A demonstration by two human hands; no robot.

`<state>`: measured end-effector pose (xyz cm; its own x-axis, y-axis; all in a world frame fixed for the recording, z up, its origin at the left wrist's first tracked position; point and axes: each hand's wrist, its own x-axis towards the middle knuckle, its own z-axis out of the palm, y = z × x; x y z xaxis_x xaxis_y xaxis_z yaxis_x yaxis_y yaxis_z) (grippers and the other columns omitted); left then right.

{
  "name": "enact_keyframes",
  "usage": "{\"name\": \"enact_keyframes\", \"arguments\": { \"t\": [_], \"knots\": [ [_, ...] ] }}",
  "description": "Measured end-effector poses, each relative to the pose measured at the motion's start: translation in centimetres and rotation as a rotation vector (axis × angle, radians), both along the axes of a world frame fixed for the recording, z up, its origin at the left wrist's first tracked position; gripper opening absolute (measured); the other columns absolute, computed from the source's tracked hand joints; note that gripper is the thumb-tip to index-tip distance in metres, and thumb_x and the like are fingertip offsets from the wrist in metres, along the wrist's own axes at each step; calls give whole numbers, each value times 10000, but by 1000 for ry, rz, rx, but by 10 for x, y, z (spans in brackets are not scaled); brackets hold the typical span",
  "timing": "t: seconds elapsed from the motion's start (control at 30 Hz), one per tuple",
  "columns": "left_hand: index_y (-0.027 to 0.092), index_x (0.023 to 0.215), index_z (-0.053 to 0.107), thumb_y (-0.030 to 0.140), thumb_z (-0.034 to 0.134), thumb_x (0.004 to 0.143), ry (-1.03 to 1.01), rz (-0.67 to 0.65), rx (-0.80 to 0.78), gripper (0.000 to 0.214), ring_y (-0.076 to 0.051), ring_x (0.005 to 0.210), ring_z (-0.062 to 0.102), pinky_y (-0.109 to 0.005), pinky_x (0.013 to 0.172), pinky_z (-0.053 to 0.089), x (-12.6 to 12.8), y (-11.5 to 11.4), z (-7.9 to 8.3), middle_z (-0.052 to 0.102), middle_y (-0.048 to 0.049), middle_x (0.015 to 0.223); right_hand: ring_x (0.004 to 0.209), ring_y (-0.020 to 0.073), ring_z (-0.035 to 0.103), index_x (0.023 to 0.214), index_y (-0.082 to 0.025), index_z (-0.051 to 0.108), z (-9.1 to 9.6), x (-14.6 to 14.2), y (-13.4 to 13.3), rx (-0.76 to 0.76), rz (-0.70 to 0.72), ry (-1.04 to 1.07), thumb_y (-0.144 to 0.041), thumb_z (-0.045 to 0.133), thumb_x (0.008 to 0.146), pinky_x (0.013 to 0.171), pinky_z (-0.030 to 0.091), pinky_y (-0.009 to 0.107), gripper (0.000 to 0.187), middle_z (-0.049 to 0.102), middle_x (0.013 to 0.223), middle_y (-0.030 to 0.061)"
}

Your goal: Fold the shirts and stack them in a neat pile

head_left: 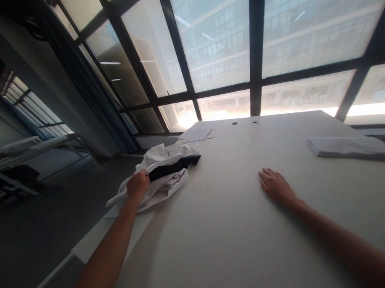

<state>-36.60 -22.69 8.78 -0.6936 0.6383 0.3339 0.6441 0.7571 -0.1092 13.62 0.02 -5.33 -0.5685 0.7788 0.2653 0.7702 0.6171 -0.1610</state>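
Note:
A crumpled heap of white cloth (pixel 169 186) lies at the left edge of the white table (pixel 222 228), with a dark piece of cloth (pixel 171 167) showing in its middle. My left hand (pixel 138 184) is closed on the white cloth at the heap's near left side; its fingertips are partly hidden. My right hand (pixel 275 185) rests on the tabletop, fingers stretched out and holding nothing. Farther right, a flat folded white cloth (pixel 354 147) lies apart from that hand.
Loose sheets of paper (pixel 196 132) lie at the table's far left corner. Two small dark round holes (pixel 234 123) are near the far edge. Large framed windows (pixel 213 39) stand behind the table, with a dark curtain (pixel 79 77) to the left. Another table (pixel 12 149) stands farther left.

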Motion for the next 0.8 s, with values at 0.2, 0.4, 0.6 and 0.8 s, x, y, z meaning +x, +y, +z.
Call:
{"name": "enact_keyframes", "arguments": {
  "t": [0.2,0.4,0.6,0.8],
  "knots": [
    [152,1072,684,296,368,988,117,-127,104,357,-335,943,677,-349,757,454,71,40,29,724,-168,976,1416,305,415,1408,-126,559,3,0,-2,1,-10,13,-289,394,981,1173,291,473,486,487,1520,159],
    [155,1059,680,244,376,1013,-26,-381,161,320,-323,945,689,-362,801,475,167,92,20,725,-167,977,1427,300,404,1415,-124,554,3,0,0,-12,-8,10,-284,401,981,1178,290,475,487,476,1531,152],
    [196,1296,606,277,405,1035,-247,-661,137,339,-283,978,691,-358,881,498,260,124,-26,712,-143,1035,1434,289,400,1409,-132,562,1,0,5,-50,6,56,-302,406,978,1181,291,476,489,482,1527,151],
    [183,1179,643,228,432,982,-382,-953,-25,293,-295,962,687,-391,845,533,343,126,-65,717,-149,1032,1333,233,535,1381,-181,594,1,5,15,-221,-33,465,-400,284,1022,1145,377,418,522,616,1404,113]
  ]
}}
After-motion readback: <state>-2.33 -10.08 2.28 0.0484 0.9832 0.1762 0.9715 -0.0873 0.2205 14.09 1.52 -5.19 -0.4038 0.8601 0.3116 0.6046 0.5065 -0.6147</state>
